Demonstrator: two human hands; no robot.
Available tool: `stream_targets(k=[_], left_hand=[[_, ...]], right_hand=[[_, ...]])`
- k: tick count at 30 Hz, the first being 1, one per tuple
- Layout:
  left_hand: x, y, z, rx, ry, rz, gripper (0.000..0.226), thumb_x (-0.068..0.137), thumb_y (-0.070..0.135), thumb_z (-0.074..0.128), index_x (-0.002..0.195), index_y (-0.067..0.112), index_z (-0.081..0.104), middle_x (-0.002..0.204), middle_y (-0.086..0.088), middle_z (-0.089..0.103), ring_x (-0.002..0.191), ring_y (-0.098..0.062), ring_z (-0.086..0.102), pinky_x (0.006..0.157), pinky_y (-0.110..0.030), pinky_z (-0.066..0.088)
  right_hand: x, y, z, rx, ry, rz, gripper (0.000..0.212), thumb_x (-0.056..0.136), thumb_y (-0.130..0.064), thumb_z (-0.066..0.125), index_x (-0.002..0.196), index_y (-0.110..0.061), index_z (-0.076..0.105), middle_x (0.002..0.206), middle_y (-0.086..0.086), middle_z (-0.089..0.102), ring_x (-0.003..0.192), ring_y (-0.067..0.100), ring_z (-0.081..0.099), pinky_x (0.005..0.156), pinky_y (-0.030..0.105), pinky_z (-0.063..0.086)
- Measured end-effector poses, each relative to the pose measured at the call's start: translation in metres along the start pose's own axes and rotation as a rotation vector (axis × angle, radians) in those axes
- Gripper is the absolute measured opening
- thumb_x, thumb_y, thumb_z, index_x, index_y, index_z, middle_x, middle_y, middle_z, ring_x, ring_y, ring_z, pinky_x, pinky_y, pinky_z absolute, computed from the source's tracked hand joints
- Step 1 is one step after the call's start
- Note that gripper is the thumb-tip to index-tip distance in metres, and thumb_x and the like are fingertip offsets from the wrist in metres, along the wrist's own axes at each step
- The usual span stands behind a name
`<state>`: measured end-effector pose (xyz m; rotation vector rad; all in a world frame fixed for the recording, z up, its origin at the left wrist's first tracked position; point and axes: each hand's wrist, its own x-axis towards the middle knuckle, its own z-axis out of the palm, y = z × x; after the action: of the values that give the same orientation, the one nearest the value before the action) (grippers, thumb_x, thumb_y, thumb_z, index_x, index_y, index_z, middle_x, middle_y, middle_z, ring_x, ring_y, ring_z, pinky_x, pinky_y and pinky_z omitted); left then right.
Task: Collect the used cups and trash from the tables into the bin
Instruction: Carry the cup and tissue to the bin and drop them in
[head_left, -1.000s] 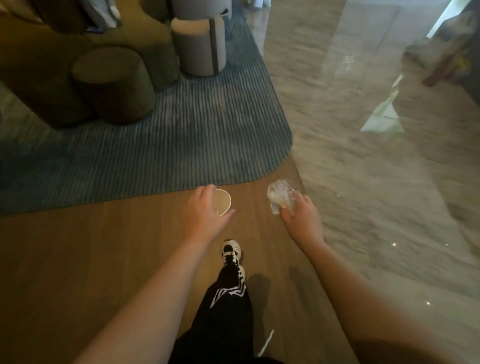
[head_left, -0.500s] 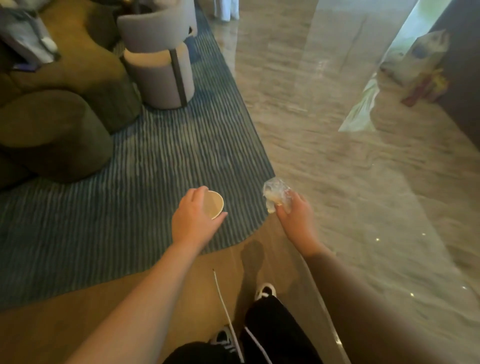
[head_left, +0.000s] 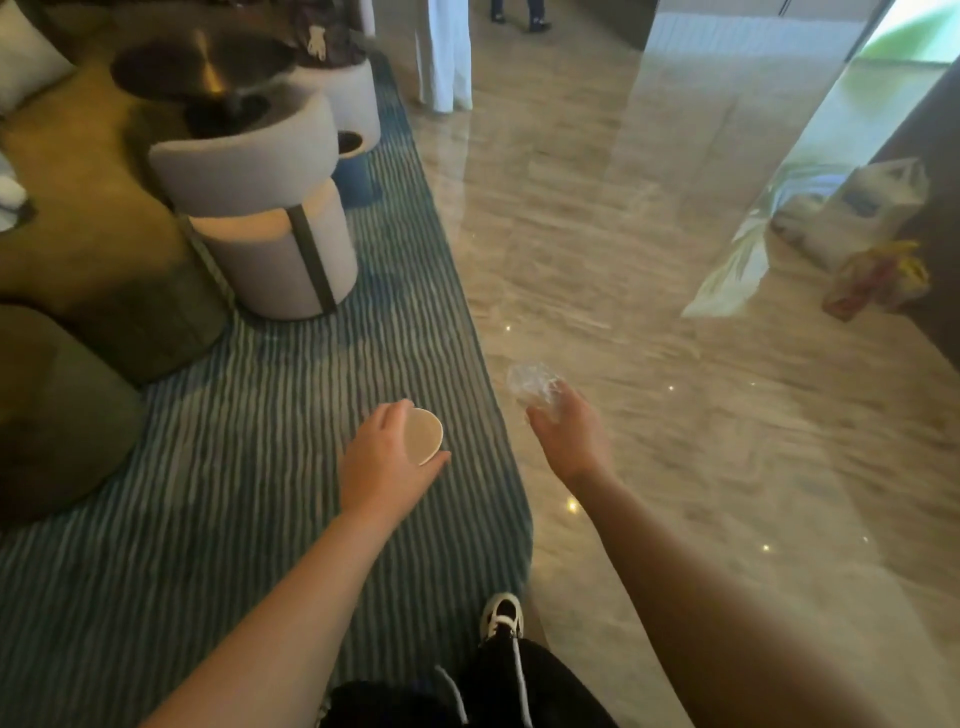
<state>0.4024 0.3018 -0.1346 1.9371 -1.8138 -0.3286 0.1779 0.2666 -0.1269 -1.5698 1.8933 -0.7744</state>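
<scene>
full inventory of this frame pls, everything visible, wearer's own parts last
paper cup: 1, beige, held in left hand, mouth facing the camera
crumpled plastic wrap: 1, clear, held in right hand
rug: 1, blue-green striped, left half of floor
marble floor: 1, glossy beige, right half
round chairs: 2, pale grey, on the rug, upper left
ottomans: at least 2, olive green, far left
round table: 1, dark, top left
bags: about 2, white and yellow-red, blurred, right edge by the wall
left hand: 1, wrapped round the cup
right hand: 1, gripping the wrap
shoe: 1, white with black, bottom centre
trousers: black, bottom centre
</scene>
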Motion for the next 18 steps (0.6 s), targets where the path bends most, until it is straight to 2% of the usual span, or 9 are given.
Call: stream_targets(k=[3, 8, 10, 15, 18], left_hand=[[0.081, 0.021, 0.013, 0.010, 0.021, -0.007, 0.068, 0.067, 0.053, 0.074, 0.121, 0.025, 0.043, 0.116, 0.004, 0.052, 0.099, -0.022, 0.054, 0.073, -0.036, 0.047], [0.208, 0.040, 0.033, -0.006, 0.044, -0.004, 0.066, 0.069, 0.052, 0.074, 0.121, 0.023, 0.043, 0.114, 0.001, 0.052, 0.096, -0.021, 0.054, 0.068, -0.032, 0.046], [0.258, 0.041, 0.046, -0.007, 0.066, -0.009, 0.066, 0.070, 0.051, 0.074, 0.121, 0.021, 0.043, 0.114, -0.001, 0.053, 0.095, -0.021, 0.054, 0.066, -0.029, 0.043], [0.402, 0.027, 0.082, 0.009, 0.075, -0.018, 0.066, 0.070, 0.051, 0.074, 0.120, 0.020, 0.044, 0.114, -0.002, 0.054, 0.096, -0.021, 0.054, 0.067, -0.034, 0.048], [0.502, 0.009, 0.091, 0.006, 0.090, -0.045, 0.068, 0.070, 0.054, 0.072, 0.122, 0.022, 0.042, 0.114, -0.002, 0.052, 0.096, -0.020, 0.053, 0.065, -0.031, 0.043]], right_hand=[[0.083, -0.009, -0.012, 0.004, 0.000, 0.012, 0.041, 0.086, -0.034, 0.056, 0.125, -0.022, 0.055, 0.116, 0.001, 0.062, 0.102, 0.020, 0.060, 0.083, 0.035, 0.049], [0.199, -0.010, -0.013, -0.034, -0.007, 0.002, 0.037, 0.086, -0.029, 0.060, 0.122, -0.019, 0.057, 0.107, 0.003, 0.063, 0.092, 0.021, 0.060, 0.071, 0.027, 0.040], [0.247, -0.010, -0.007, -0.052, -0.010, -0.001, 0.039, 0.087, -0.031, 0.060, 0.123, -0.019, 0.056, 0.109, 0.003, 0.063, 0.092, 0.021, 0.059, 0.071, 0.026, 0.038], [0.398, -0.024, 0.024, -0.097, -0.063, -0.039, 0.040, 0.089, -0.036, 0.056, 0.125, -0.019, 0.055, 0.116, 0.003, 0.062, 0.099, 0.022, 0.060, 0.075, 0.027, 0.041], [0.501, -0.053, 0.042, -0.103, -0.093, -0.077, 0.039, 0.089, -0.035, 0.058, 0.124, -0.018, 0.056, 0.114, 0.003, 0.062, 0.098, 0.023, 0.060, 0.075, 0.027, 0.042]])
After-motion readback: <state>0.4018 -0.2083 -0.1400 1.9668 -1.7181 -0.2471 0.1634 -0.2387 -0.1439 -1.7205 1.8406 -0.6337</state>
